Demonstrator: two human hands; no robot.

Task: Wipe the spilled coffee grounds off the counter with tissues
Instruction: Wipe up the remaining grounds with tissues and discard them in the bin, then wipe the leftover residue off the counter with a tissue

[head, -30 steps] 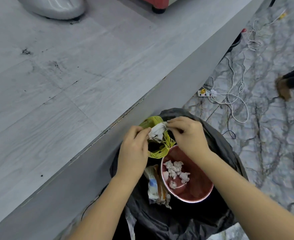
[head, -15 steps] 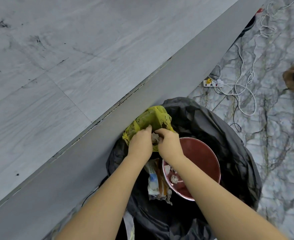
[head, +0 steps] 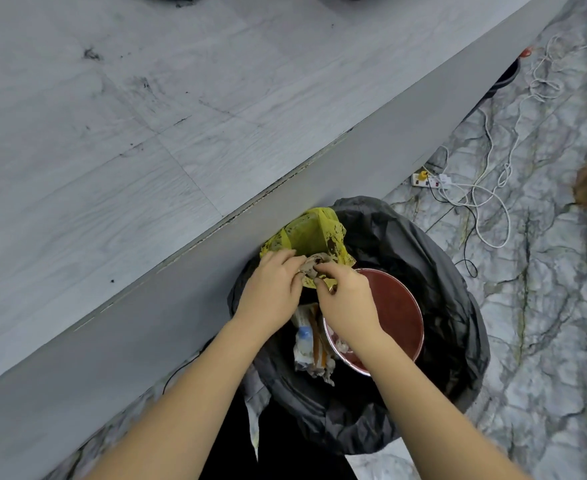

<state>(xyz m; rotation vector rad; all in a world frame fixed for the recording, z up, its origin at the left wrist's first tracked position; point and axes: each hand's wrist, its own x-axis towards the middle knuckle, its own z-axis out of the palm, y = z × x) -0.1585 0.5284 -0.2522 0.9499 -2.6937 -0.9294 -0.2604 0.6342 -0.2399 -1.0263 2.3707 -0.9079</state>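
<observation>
Left hand [head: 267, 296], right hand [head: 345, 306] | pinch soiled tissue [head: 314, 265] | no legible writing

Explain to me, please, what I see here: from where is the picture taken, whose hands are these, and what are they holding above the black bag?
There is no machine here. A person wears a wide-angle camera on the head, so the one picture looks forward and down at that person's own bare arms.

The left hand and the right hand meet over a bin lined with a black trash bag. Together they pinch a crumpled, brown-stained tissue; each grip is closed on it. Just behind it is a yellow plastic bag speckled with dark grounds.

Inside the trash bag lie a red round container and some crumpled packaging.

On the left is the grey counter, with dark specks and smears on it. On the marble-patterned floor lie a white power strip and loose cables.
</observation>
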